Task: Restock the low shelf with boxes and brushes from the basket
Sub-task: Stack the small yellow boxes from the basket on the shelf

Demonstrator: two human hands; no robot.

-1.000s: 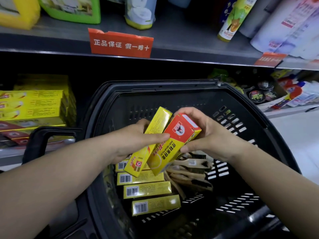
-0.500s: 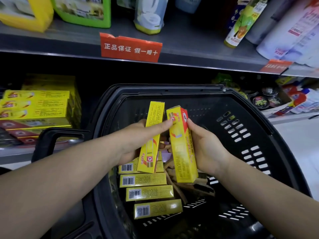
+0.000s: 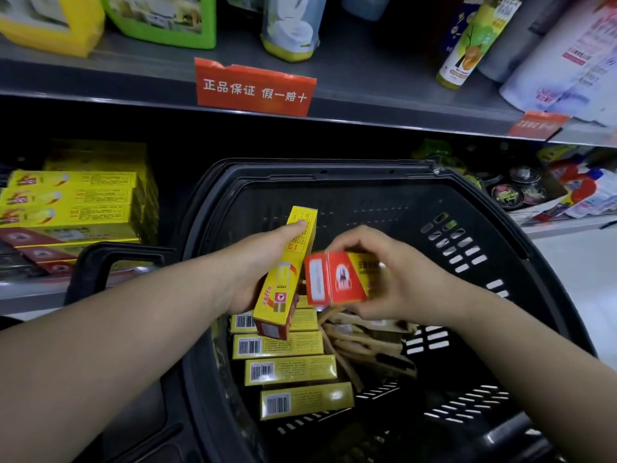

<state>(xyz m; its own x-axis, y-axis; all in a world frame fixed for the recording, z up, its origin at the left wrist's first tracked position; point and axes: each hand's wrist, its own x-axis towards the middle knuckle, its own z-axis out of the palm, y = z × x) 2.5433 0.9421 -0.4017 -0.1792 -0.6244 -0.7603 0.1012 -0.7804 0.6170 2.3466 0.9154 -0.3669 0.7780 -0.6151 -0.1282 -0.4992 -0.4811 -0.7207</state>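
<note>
- The upper shelf [image 3: 367, 81] runs overhead, loaded with bottles, and has a red sign [image 3: 253, 86] on its edge. It seems to play no part in this job.
- The low shelf [image 3: 30, 292] sits beneath it on the left. Its stack of yellow boxes [image 3: 73, 208] lies flat with the long sides facing out, and I'd guess new stock should follow that pattern.
- The black basket [image 3: 334, 168] stands right against the shelving with its mouth towards the person, presumably to keep each carry short.
- Inside it, a row of boxes [image 3: 283, 345] lies flat on the left with barcodes up.
- A heap of wooden brushes [image 3: 364, 345] lies on the right, so the two sorts stay apart and are easy to pick from.
- The left grip [image 3: 263, 262] is wrapped around the upright box [image 3: 287, 279], thumb laid along its face, and holds it on end above the row.
- The right grip [image 3: 410, 279] pinches the red-ended box [image 3: 337, 279] from above, tilted and just beside the first. To my eye the pair is being gathered for one trip.
- Both held boxes hang over the basket, and neither is on the low shelf yet.
</note>
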